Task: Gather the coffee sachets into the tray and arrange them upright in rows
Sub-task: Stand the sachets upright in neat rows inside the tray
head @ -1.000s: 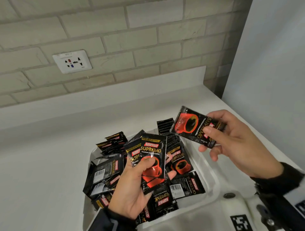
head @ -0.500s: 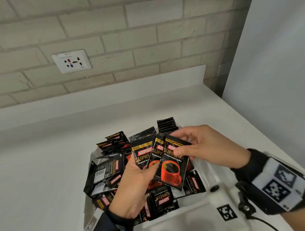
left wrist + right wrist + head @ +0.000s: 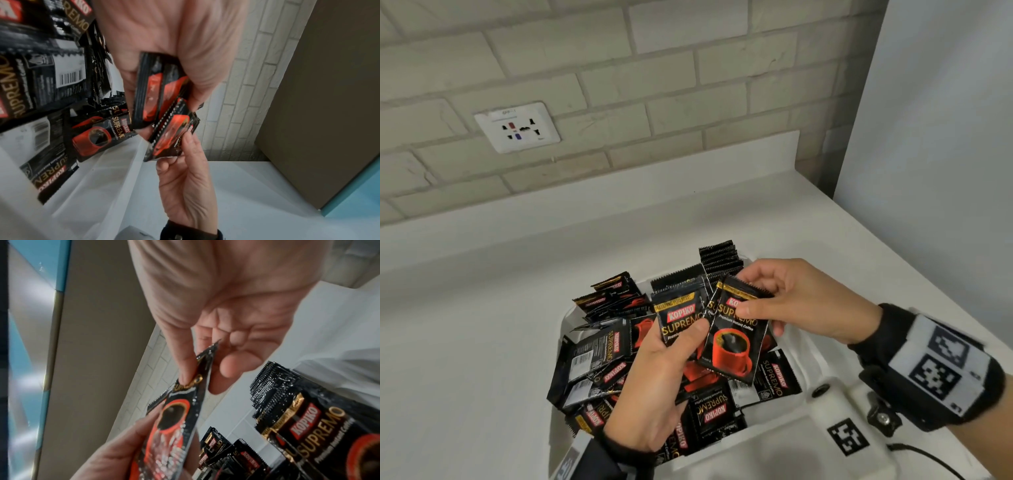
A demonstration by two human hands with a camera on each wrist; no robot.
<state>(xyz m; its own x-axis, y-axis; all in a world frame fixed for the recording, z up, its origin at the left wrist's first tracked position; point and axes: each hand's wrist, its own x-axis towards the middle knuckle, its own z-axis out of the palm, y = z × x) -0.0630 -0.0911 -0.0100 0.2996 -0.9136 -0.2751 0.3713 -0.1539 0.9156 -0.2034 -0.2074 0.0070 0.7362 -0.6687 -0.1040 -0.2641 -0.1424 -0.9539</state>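
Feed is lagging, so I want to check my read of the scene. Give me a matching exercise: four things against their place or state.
1. left hand
2. right hand
3. upright row of sachets
4. wall socket

A. on the brick wall
B. far end of the tray
C. grips a fanned stack of sachets
D. pinches one sachet

Pairs: 1-C, 2-D, 3-B, 4-A

Soft even indoor light, faint shadows, wrist views blurred close up, wide-angle bending at edges
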